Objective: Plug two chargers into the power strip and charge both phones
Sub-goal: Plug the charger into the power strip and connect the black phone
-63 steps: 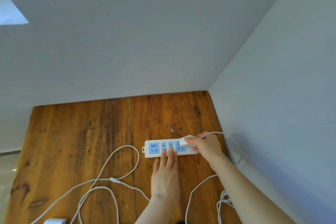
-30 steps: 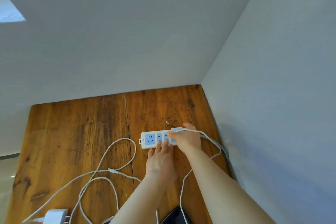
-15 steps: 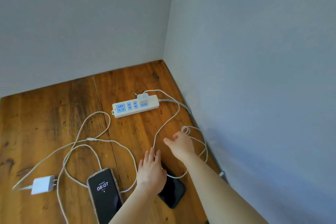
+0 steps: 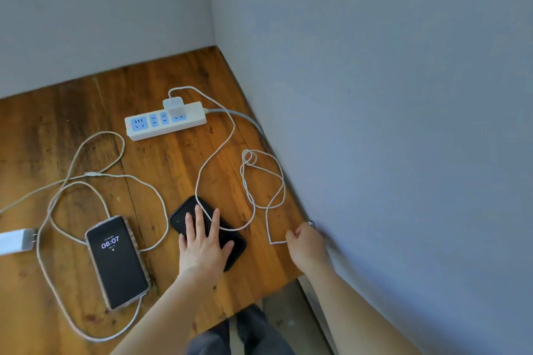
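A white power strip (image 4: 190, 121) lies near the table's far corner with one white charger (image 4: 174, 106) plugged into its right socket. That charger's thin cable (image 4: 215, 153) loops down over a dark phone (image 4: 184, 215), on which my left hand (image 4: 203, 248) lies flat with fingers spread. My right hand (image 4: 307, 245) is closed around the cable's free end near the table's right edge. A second phone (image 4: 116, 261) with a lit screen showing 08:07 lies to the left. A second white charger (image 4: 16, 241) lies unplugged at the left edge, and its braided cable (image 4: 95, 174) loops around the lit phone.
The wooden table (image 4: 161, 170) sits in a corner, with grey walls behind and to the right. The strip's grey mains cord (image 4: 245, 118) runs off along the right wall. The table's front edge is just below my hands, with my legs beneath it.
My hands left the power strip with the charger plugged in. The view dropped toward the phones. My left hand settled on the dark phone, and my right hand moved right and closed on the cable end.
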{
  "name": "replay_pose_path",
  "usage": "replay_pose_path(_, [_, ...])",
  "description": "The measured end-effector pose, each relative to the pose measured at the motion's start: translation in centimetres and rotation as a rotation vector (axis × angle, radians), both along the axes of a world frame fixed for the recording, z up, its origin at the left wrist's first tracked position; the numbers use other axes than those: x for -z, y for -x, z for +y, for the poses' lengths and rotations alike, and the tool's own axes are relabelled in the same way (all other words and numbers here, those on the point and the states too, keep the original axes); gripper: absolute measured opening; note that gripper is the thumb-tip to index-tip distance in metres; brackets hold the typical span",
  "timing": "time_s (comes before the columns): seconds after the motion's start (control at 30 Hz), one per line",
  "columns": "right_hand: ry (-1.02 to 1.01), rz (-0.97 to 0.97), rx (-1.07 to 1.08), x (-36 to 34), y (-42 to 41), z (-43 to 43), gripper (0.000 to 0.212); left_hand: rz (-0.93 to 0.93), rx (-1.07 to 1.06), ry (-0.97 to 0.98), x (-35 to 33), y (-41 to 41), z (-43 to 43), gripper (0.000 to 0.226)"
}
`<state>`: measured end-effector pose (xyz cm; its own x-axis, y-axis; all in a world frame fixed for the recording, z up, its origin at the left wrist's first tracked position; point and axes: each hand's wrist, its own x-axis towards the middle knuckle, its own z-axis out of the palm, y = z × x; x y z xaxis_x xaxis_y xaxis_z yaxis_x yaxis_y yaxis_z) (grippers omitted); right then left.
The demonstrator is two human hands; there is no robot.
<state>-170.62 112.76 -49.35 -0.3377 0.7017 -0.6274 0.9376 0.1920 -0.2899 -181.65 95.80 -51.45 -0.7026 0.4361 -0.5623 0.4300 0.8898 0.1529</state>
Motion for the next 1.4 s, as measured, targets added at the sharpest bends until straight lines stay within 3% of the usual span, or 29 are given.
replay_pose_path(0.13, [-0.007,-0.026,0.054,0.7,-0.3,0.5,0.036,-0.002,-0.102,-0.011,0.7,-0.5,0.6,0.077])
replay_pose_path(0.3, [-0.06,-0.035,0.058,1.5,-0.5,0.5,0.034,0.031,-0.391,-0.134,0.4,-1.8,2.3,0.072])
replay_pose_path(0.5, [-0.159,0.002,0.0,1.6,-0.7,0.2,0.039,-0.03,-1.097,-0.193,-0.5,-1.7,4.2,0.121])
replay_pose_path(0.77, [-0.172,-0.019,-0.001,2.0,-1.2,-0.8,0.036,-0.175,-1.35,-0.21,-0.8,0.0,4.3,0.137])
replay_pose_path(0.87, [-0.079,0.053,0.025,1.7,-1.4,-0.4,0.019,-0.163,-1.333,-0.262,-1.1,-0.4,4.1,0.124])
replay_pose_path(0.97, [-0.001,0.199,0.083,0.5,-1.1,0.0,0.011,-0.167,-1.339,-0.374,-1.4,-1.2,3.8,0.083])
replay_pose_path(1.1, [0.031,0.344,0.085,-2.3,0.0,0.6,0.019,-0.255,-1.357,-0.528,-2.8,-1.0,2.4,0.04])
replay_pose_path(1.27, [0.057,0.445,0.001,-8.0,2.4,0.8,0.021,-0.58,-1.513,-0.718,-7.4,0.7,1.0,0.03])
replay_pose_path(1.4, [0.083,0.529,-0.094,-13.6,3.9,0.5,0.021,-0.733,-1.47,-0.844,-12.3,1.8,-0.6,0.032])
